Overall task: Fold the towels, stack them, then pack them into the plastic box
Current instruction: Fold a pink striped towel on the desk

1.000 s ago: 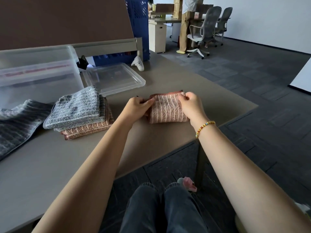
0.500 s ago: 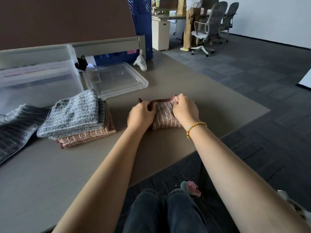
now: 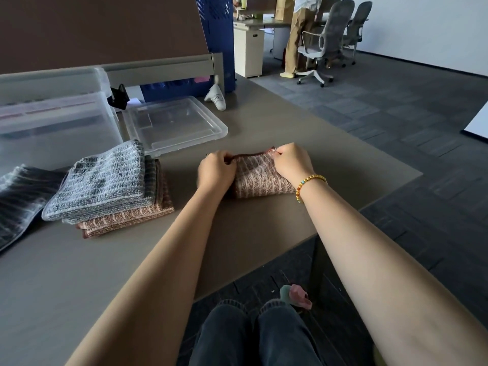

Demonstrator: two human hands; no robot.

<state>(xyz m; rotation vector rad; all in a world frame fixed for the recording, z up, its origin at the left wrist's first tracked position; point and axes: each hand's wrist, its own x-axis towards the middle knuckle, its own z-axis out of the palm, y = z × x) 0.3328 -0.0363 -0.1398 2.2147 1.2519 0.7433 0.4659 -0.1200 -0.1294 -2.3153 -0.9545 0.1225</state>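
A small folded pink striped towel [image 3: 260,178] lies on the table in front of me. My left hand [image 3: 215,171] grips its left edge with curled fingers. My right hand [image 3: 289,162] pinches its far right corner. To the left stands a stack of folded towels [image 3: 105,188], grey on top and pink at the bottom. A dark grey unfolded towel [image 3: 18,199] lies at the far left. The clear plastic box [image 3: 52,120] stands behind the stack, and its lid [image 3: 174,124] lies flat beside it.
The table edge [image 3: 343,223] runs diagonally close to my right arm. A white object [image 3: 216,97] and a black clip [image 3: 118,95] lie near the back rail. A person and office chairs [image 3: 324,38] are far off on the carpet.
Both hands have come closer together on the pink towel, which now looks narrower and more bunched. The head view has shifted slightly.
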